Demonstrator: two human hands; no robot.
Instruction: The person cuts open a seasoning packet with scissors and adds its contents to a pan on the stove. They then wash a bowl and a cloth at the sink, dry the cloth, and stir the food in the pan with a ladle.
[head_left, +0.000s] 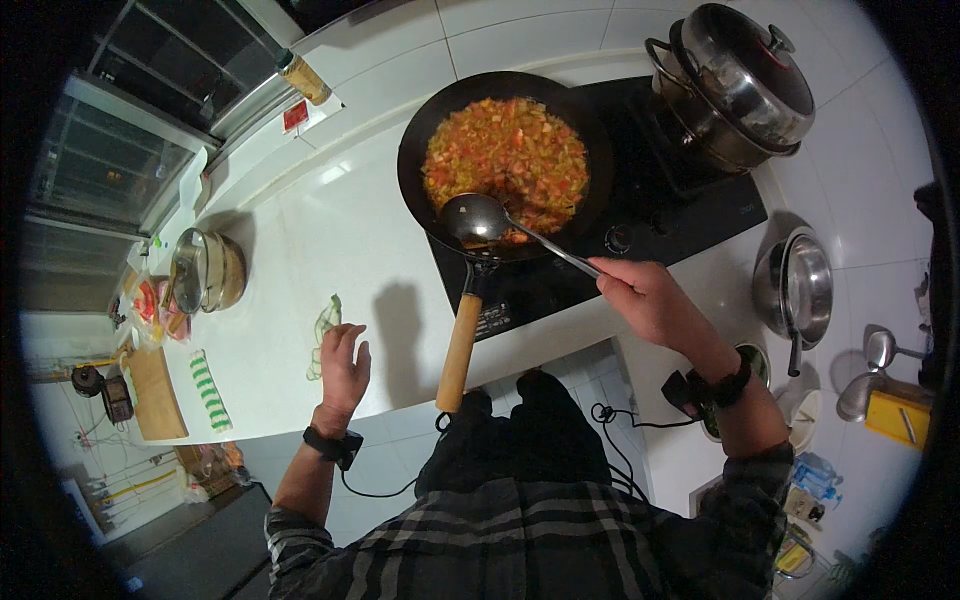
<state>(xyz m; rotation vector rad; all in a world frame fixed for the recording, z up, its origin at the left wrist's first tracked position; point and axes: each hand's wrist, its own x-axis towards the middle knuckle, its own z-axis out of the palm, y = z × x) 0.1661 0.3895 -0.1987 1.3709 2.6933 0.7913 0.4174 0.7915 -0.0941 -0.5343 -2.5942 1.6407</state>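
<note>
My right hand (643, 300) grips the handle of a metal ladle (474, 217). The ladle's bowl rests at the near side of a dark wok (411, 169), over the chopped vegetable stew (510, 154) of red, orange and green pieces. The wok sits on a black cooktop (637, 187), its wooden handle (459, 352) pointing towards me. Over the white counter, my left hand (345, 367) is held with its fingers apart and nothing in it. A green-and-white cloth (328, 319) lies just beyond that hand, partly hidden by it.
At the back right stands a lidded steel pot (727, 97). Steel pans (795, 292) are on the right. A glass bowl (210, 270), a striped cloth (208, 390) and a cutting board (156, 394) lie left. A bottle (304, 77) stands by the window; cables hang near my wrists.
</note>
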